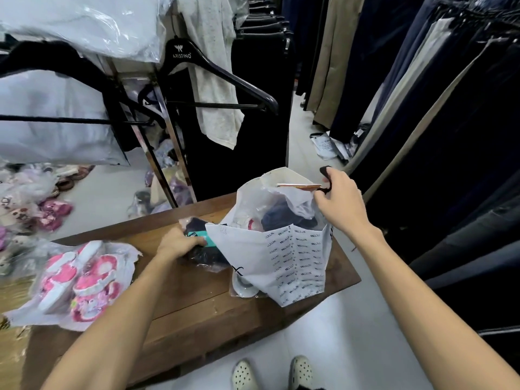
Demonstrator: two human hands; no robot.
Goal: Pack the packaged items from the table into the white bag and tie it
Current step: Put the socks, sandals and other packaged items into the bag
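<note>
White bag: the white bag (pixel 292 266) stands upright on the wooden table (pixel 191 294), between the 2 hands. Its long side runs up and down, and its open mouth points up. It has small dark print on the front.
In the bag: dark blue cloth, something white and pink, and clear plastic wrap show through the mouth. A flat brown strip lies across the far rim, just beside the right hand.
Right hand: the right hand (pixel 342 202) is closed on the bag's far top edge, and holds a black loop there too.
Left hand: the left hand (pixel 177 243) is closed on the dark packaged item (pixel 202 253). Its fingers curl over the top.
Dark packaged item: it lies flat on the table, touching the bag's left side. It is in clear wrap with a teal label near the fingertips. Its long side runs away from the person.
Pink shoes pack: the pink shoes pack (pixel 76 280) lies flat on the table, well to the left of the left hand. 2 pink and white shoes sit inside its plastic, toes pointing away.
</note>
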